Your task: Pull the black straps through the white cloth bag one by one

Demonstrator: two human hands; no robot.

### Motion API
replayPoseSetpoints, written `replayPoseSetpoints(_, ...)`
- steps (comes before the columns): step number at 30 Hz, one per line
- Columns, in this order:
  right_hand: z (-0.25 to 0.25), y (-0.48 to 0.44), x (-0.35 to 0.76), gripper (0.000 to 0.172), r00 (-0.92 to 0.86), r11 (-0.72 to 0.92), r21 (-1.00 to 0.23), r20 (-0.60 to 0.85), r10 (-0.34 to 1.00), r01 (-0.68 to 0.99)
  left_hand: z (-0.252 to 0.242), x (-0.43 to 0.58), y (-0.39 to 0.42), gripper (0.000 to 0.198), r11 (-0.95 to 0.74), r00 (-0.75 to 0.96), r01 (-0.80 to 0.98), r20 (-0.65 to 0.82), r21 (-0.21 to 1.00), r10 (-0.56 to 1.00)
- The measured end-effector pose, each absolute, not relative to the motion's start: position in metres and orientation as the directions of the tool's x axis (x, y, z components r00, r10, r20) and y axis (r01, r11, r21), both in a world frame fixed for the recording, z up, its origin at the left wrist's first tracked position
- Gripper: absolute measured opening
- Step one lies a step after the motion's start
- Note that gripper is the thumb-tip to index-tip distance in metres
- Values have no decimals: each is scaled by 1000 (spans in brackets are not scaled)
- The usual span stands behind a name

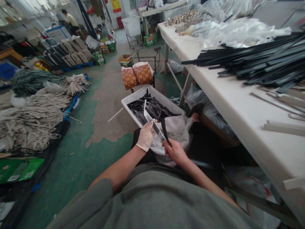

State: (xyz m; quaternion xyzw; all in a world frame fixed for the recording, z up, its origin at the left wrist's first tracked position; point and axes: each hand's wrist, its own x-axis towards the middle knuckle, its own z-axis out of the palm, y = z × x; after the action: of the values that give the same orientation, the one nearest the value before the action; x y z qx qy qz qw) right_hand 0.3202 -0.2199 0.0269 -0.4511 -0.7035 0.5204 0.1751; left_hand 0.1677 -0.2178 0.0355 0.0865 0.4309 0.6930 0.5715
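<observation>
My left hand [145, 135], in a pale thin glove, is closed on a long narrow strip [149, 118] over my lap. The strip looks whitish at its far end and darker further down, where it runs slantwise toward my right hand [175, 151]. That hand is bare, its fingers closed around the near end of a dark strip [164, 128]; whether both are one piece I cannot tell. A white plastic sack [178, 127] lies across my lap beneath both hands. Just beyond stands a white tub [164, 96] holding many black strips [152, 106].
To the right runs a white table [228, 95] with black strips [257, 60], clear plastic bags and metal fittings. A brown checkered cushion roll [137, 76] is beyond the tub. Cord bundles [30, 117] lie at left. Another person [71, 21] sits far back.
</observation>
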Motion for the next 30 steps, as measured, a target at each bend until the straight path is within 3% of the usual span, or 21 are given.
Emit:
replayPoseSetpoints(2,27,-221,319,29,-531,55,-888,-222,818,456,38,167,-215,39,5,-348,-727,-374,687,860)
replayPoseSetpoints(7,26,-219,320,30,-507,47,-896,-206,837,442,37,182,-237,39,155,-194,-656,-363,738,911)
replayPoseSetpoints(13,26,-221,323,32,-531,21,-901,-236,814,433,48,165,-223,38,-45,-400,-702,-341,711,851)
replayPoseSetpoints(18,39,-220,324,46,-624,-50,-963,-210,752,263,42,161,-214,39,-2,-385,-696,-370,718,846)
replayPoseSetpoints(21,45,-216,320,44,-632,-81,-982,-173,755,172,37,169,-217,37,57,-318,-641,-332,766,888)
replayPoseSetpoints(24,43,-213,313,36,-592,-71,-972,-193,783,223,38,173,-215,33,101,-274,-615,-332,782,902)
replayPoseSetpoints(30,26,-224,318,29,-568,-62,-925,-281,774,374,43,163,-202,25,39,-378,-662,-379,748,845)
